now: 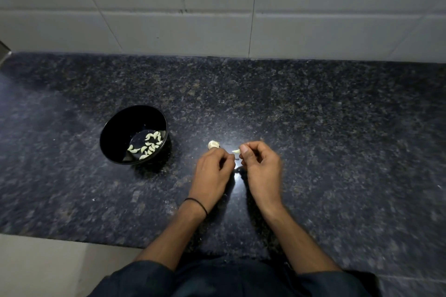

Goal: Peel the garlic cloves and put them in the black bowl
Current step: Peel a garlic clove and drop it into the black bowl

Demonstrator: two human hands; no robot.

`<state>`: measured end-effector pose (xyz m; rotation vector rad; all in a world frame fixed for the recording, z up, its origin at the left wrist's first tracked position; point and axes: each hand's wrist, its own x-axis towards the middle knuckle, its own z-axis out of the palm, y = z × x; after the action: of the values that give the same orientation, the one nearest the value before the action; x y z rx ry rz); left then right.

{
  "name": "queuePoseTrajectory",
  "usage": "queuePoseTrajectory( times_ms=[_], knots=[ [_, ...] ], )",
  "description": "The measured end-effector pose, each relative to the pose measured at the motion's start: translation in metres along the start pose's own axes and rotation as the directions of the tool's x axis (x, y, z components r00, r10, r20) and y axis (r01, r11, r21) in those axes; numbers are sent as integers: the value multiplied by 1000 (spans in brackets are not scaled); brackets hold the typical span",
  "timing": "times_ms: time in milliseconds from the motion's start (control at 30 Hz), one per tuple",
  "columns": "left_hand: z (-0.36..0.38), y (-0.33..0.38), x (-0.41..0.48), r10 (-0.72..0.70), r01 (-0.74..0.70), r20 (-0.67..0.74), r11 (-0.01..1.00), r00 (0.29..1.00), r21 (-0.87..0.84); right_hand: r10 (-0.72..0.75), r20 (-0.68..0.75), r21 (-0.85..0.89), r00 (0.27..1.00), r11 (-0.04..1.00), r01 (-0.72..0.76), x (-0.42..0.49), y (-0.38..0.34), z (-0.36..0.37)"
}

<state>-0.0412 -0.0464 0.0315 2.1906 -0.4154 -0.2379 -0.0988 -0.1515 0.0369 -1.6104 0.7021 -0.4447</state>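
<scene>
Dark sleeves (pixel 149 277) nearest, forearms over speckled dark granite worktop (pixel 337 128). Right hand (pixel 260 166) pinches pale curved garlic clove (pixel 236 151), mid-peel I reckon. Left hand (pixel 213 167) grip curled beside it, can't tell on what. Round black bowl (pixel 135 118) at left already holds peeled cloves (pixel 147 146). Whitish garlic chunk (pixel 213 144) just beyond left hand, not yet done.

Hidden bits, blur, cut-offs

The right hand (pixel 260 169) is smeared along its outer edge, and its fingertips cover part of the garlic clove (pixel 236 151) it pinches. The left hand (pixel 213 169) has its fingers curled under, so I can't tell what they hold. Its knuckles hide the near side of the garlic chunk (pixel 213 144). The peeled cloves (pixel 147 146) in the black bowl (pixel 113 120) overlap, so I can't count them. A grey object (pixel 3 52) is cut by the left edge, the sleeves (pixel 135 277) by the bottom.
</scene>
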Motion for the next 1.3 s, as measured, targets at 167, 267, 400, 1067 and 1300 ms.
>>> queuePoseTrajectory(
  times_ms=[167, 267, 400, 1067, 1300],
  knots=[
    [7, -7, 3, 9, -11, 29, 998, 1000, 67, 20, 3, -27, 1000, 999, -20, 2, 7, -3],
    [7, -9, 1, 19, -20, 16, 999, 1000, 27, 12, 0, -29, 1000, 1000, -12, 2, 9, -3],
    [3, -6, -3, 10, -11, -15, 998, 1000, -59, 8, 0, -48, 1000, 999, -8, 0, 9, -4],
    [-5, 2, -9, -188, 184, 34, 881, 982, -436, 628, 320, 473, 709, 543, -694, 3, -6, 6],
    [-8, 11, -11, -279, 302, 131, 763, 951, -571, 120, 55, -84, 991, 990, -115, -1, 6, 2]
  ],
)
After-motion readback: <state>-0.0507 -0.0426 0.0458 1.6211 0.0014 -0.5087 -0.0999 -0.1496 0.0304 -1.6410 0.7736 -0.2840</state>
